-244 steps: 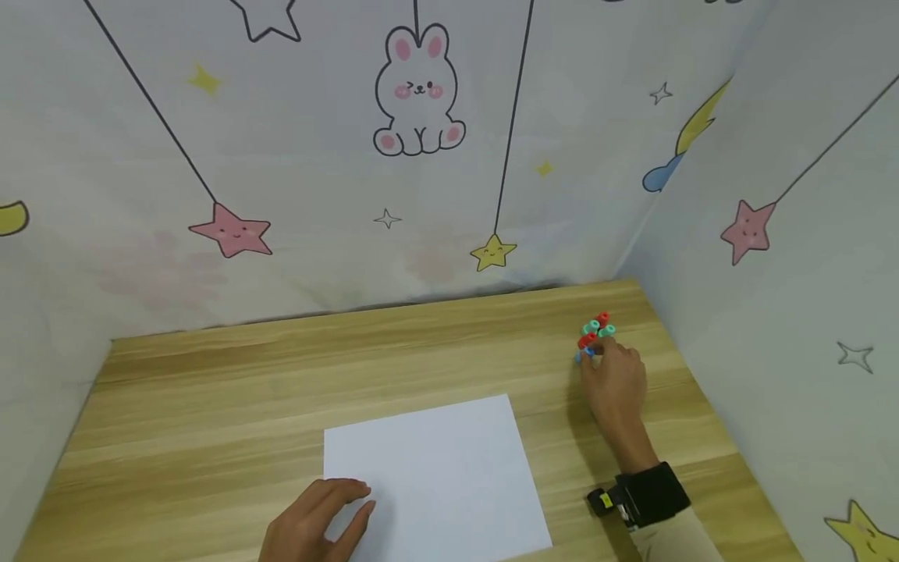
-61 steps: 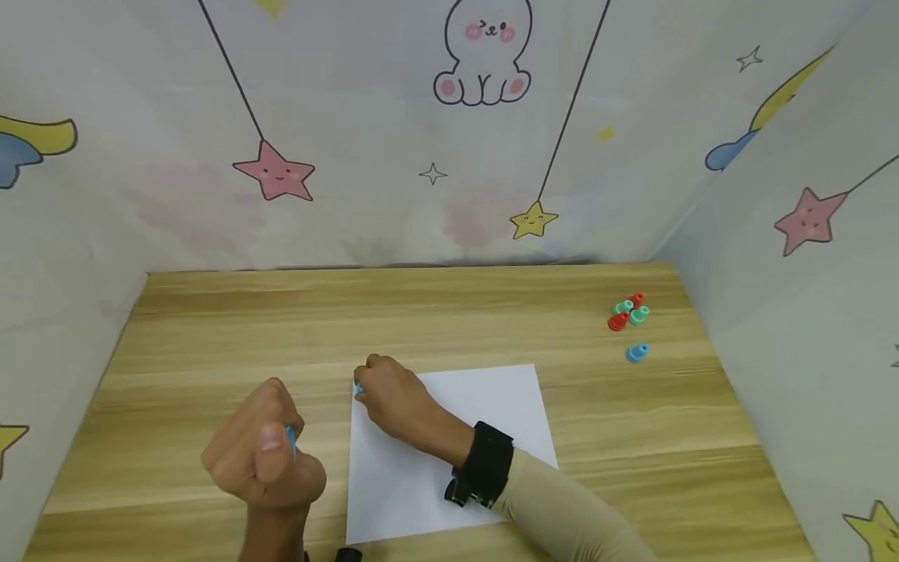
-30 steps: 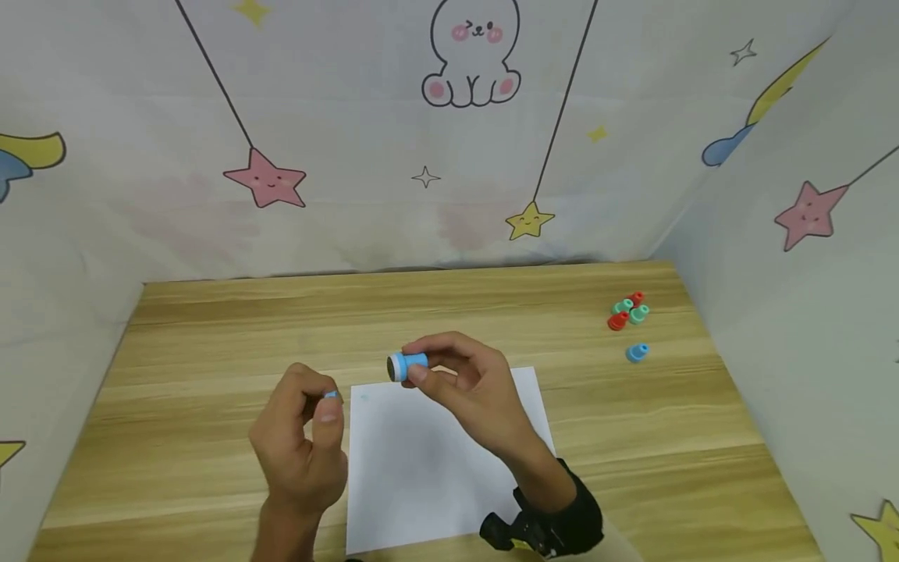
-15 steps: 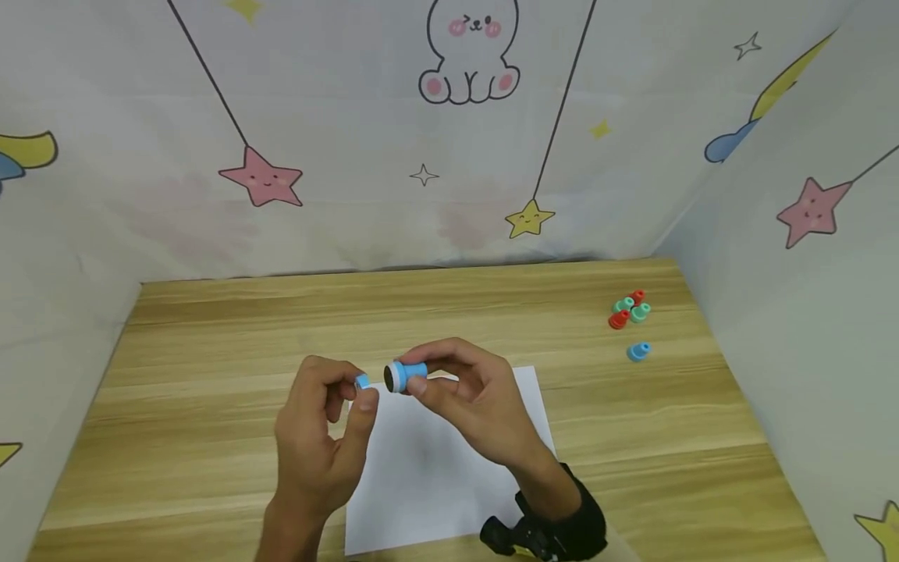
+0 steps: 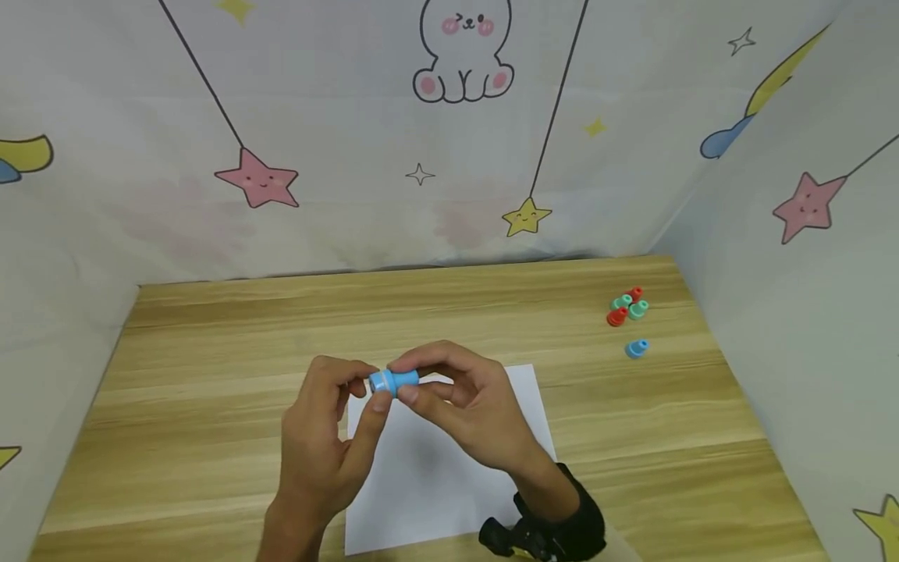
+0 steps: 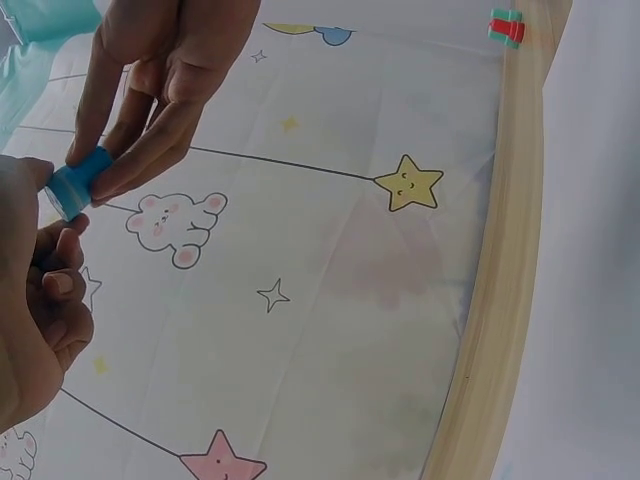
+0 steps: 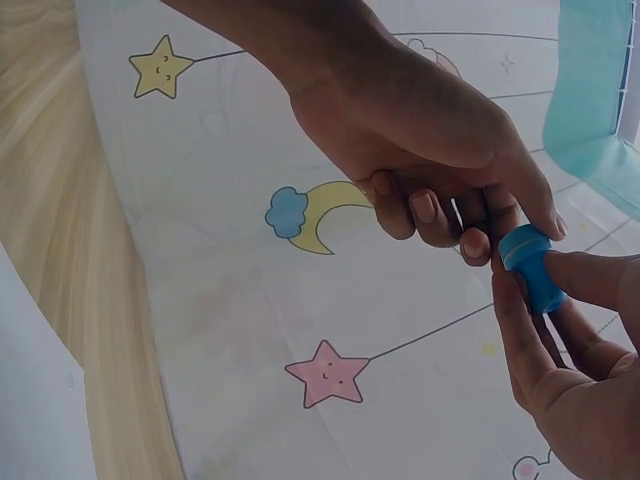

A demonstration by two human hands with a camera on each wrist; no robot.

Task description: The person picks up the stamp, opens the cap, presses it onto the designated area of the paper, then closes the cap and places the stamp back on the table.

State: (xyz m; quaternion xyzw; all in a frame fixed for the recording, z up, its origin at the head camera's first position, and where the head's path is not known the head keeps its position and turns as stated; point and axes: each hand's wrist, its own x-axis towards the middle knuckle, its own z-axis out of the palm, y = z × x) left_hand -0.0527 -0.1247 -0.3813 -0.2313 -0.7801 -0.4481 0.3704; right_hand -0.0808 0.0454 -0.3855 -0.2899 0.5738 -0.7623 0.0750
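My right hand [image 5: 474,410] pinches a blue toy stamp [image 5: 405,380] by its handle, above the white paper [image 5: 442,476]. From the other side, my left hand [image 5: 323,441] holds the blue cap [image 5: 378,382] between thumb and fingers, fitted against the stamp's base. A pale ring shows where cap and body meet. In the left wrist view the stamp [image 6: 95,165] lies tilted between both sets of fingertips. The right wrist view shows the cap [image 7: 522,243] at its upper end. A faint bluish mark [image 7: 70,380] is on the paper there.
Another blue stamp [image 5: 637,349] stands at the right of the wooden table [image 5: 211,375]. Behind it sit two red stamps, one the near red stamp [image 5: 617,316], and two green stamps, one the right green stamp [image 5: 638,309]. Patterned cloth walls [image 5: 337,226] enclose the back and sides.
The right hand has lifted the stamp from the paper's upper left corner and turned it sideways. My left hand has moved right, bringing the cap onto the stamp's dark base, now covered.
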